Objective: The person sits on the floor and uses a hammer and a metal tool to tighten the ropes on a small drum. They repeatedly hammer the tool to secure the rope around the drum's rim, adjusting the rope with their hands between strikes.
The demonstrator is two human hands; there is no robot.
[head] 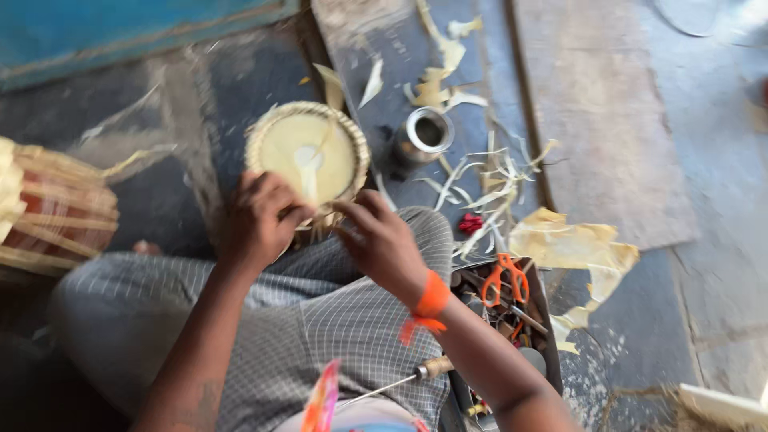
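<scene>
My left hand [258,220] comes in from the lower left, forearm running up across my checked lap, fingers curled over the near rim of the drum [308,156]; that grip is closed on the rim. My right hand [382,240], an orange band [432,300] at its wrist, reaches in from the lower right, knuckles up, fingertips pinched at the drum's near edge. The picture is blurred there, so I cannot tell what they have hold of.

The drum stands on end at my knees, its round pale-yellow head facing up, ringed by a braided straw-coloured hoop, a whitish smear near the middle.

On the floor just beyond it stands a small metal cup [424,134], with pale strips [488,180] scattered near. A tray [552,320] at my right holds orange-handled scissors [506,276].
</scene>
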